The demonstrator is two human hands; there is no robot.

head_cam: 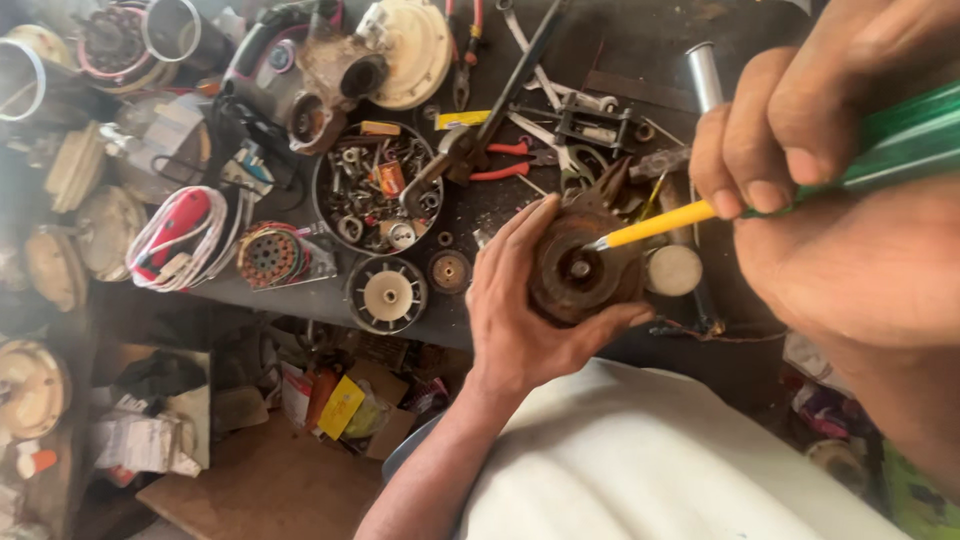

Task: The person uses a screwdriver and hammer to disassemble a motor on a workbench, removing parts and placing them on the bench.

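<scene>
My left hand [520, 310] is wrapped around a rusty brown round motor part [575, 270], held over the front edge of the dark workbench [300, 295]. My right hand [840, 200], close to the camera at the right, grips a screwdriver [900, 135] with a green handle and a yellow shaft. The yellow shaft's metal tip touches the centre of the rusty part.
A round bowl of small metal parts [375, 190], a large wrench [480, 120], red-handled pliers [505, 160], a wound copper coil [270, 255], a white fan disc [387, 295] and a red tool [180, 225] crowd the bench. Boxes and papers [340, 405] lie on the floor below.
</scene>
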